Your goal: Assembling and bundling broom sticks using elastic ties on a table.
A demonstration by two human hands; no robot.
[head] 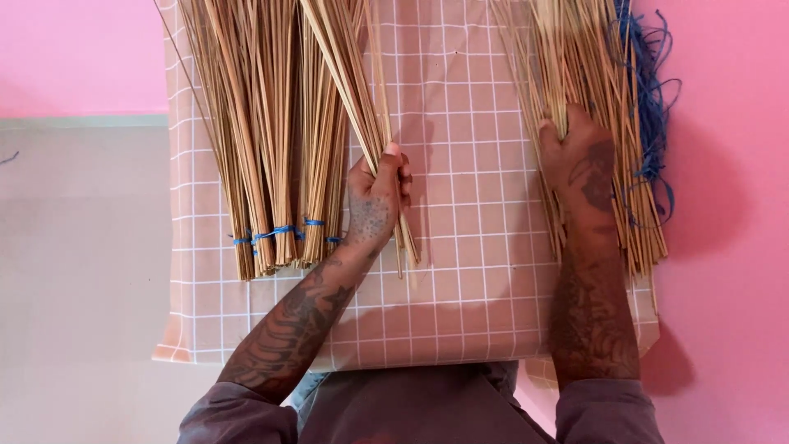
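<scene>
The fingers of the left hand are curled shut around a small handful of thin, straw-coloured sticks, which is held slanted across the middle of the surface. The handful is pinched between thumb and fingers near its lower end, and the stick tips project just below the hand.

The fingers of the right hand are pushed into a loose pile of the same thin sticks at the right side; whether sticks are gripped there cannot be told. Blue string lies tangled along the right edge of that pile.

Just left of the left hand, two tied bundles of sticks are laid side by side, each bound near its lower end with a blue band.

All sticks rest on a peach-coloured covering with a white grid pattern, spread over the surface. A pink wall is seen to the right.
</scene>
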